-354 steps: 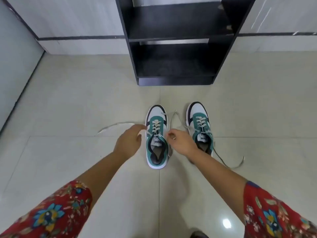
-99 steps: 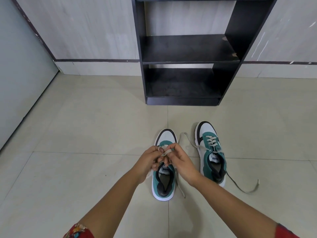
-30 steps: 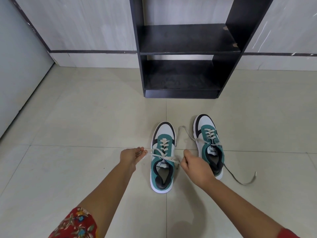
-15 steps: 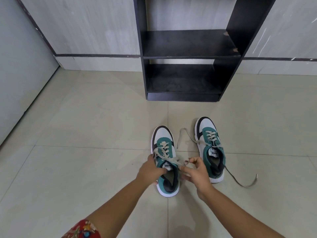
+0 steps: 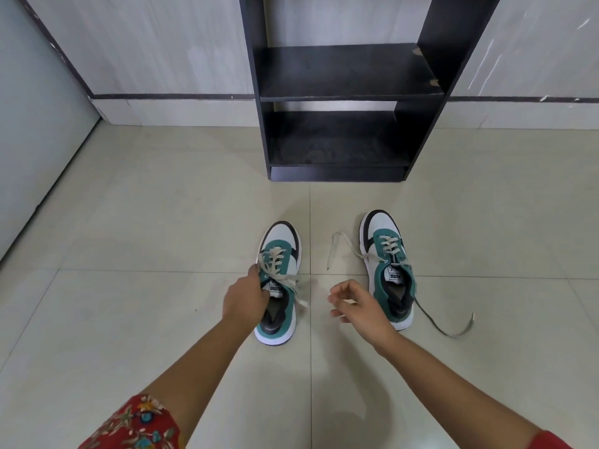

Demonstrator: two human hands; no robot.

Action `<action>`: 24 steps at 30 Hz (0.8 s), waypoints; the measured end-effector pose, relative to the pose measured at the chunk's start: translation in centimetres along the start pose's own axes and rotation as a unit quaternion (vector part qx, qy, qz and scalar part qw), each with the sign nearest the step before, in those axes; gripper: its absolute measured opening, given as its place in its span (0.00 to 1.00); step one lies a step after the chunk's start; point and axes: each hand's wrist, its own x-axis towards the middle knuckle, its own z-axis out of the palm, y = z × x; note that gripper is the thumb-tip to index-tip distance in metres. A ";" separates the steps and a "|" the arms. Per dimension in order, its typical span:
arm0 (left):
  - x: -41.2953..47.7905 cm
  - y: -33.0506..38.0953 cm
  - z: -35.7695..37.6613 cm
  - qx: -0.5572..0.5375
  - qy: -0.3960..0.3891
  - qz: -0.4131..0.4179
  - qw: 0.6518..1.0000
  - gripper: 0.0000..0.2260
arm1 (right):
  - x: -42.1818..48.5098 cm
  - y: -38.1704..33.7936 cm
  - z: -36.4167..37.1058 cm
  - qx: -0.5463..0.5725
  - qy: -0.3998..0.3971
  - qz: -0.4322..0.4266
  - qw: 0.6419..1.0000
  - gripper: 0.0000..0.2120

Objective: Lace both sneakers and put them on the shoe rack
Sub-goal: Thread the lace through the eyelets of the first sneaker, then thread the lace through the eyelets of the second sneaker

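Note:
Two green, white and black sneakers stand side by side on the tiled floor, toes pointing at the rack. The left sneaker (image 5: pixel 281 254) has its beige lace tied, with ends hanging to its right. My left hand (image 5: pixel 245 295) grips this sneaker at its collar and tongue. The right sneaker (image 5: pixel 387 264) has a loose lace (image 5: pixel 340 246) trailing on the floor on both sides. Between the two sneakers hovers my right hand (image 5: pixel 358 303), fingers curled and apart, holding nothing. The black shoe rack (image 5: pixel 340 92) stands ahead against the wall, both shelves bare.
Pale floor tiles (image 5: pixel 146 222) spread all around the sneakers. A grey wall or door panel (image 5: pixel 29 124) runs along the left side. The back wall has a dark stripe above a white skirting (image 5: pixel 162 111).
My right hand has let go of the left sneaker's lace and drawn back to the right. My left hand now grips the left sneaker's collar. The knot sits tied.

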 end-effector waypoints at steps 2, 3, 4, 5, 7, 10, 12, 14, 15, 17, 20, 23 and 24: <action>-0.2 0.4 0.1 -0.012 -0.024 -0.019 0.999 0.29 | -0.4 0.0 -1.2 -0.054 0.018 -0.028 0.998 0.02; -0.4 1.0 -0.1 -0.007 -0.010 -0.017 1.000 0.33 | -0.7 0.0 -2.0 -0.073 0.041 -0.043 0.996 0.03; -0.7 1.9 -0.4 0.009 0.023 0.003 1.000 0.35 | -1.1 0.0 -2.9 -0.089 0.075 -0.060 0.991 0.05; -0.8 2.8 -0.6 0.021 0.064 0.041 0.997 0.35 | -1.4 0.0 -3.9 -0.109 0.118 -0.077 0.984 0.06; -0.9 5.0 -0.7 0.004 0.113 0.135 0.984 0.31 | -2.0 0.0 -6.0 -0.155 0.217 -0.104 0.958 0.05; -1.0 8.8 0.4 -0.077 0.035 0.197 0.977 0.21 | -1.2 1.0 -9.1 -0.191 0.287 -0.059 0.937 0.13; -1.1 11.0 1.5 -0.117 -0.047 0.188 0.974 0.17 | -0.1 1.6 -10.3 -0.200 0.253 -0.016 0.946 0.22; -0.8 12.5 2.2 -0.113 -0.092 0.199 0.969 0.17 | 0.8 1.7 -10.6 -0.183 0.203 0.003 0.962 0.25; -0.5 13.1 2.3 -0.103 -0.101 0.212 0.967 0.18 | 1.0 1.7 -10.5 -0.177 0.192 0.003 0.965 0.24; -0.1 13.9 2.4 -0.085 -0.104 0.242 0.961 0.19 | 0.9 1.9 -10.2 -0.174 0.189 0.002 0.966 0.23; 0.0 14.4 3.3 -0.058 -0.135 0.269 0.952 0.22 | 0.1 2.6 -9.0 -0.159 0.179 0.010 0.971 0.23; 0.0 14.4 4.6 0.015 -0.124 0.280 0.952 0.20 | -0.1 3.1 -8.6 -0.165 0.190 0.013 0.968 0.18; 0.1 14.4 4.8 0.038 -0.102 0.279 0.954 0.17 | 0.1 3.1 -8.8 -0.186 0.200 0.007 0.962 0.15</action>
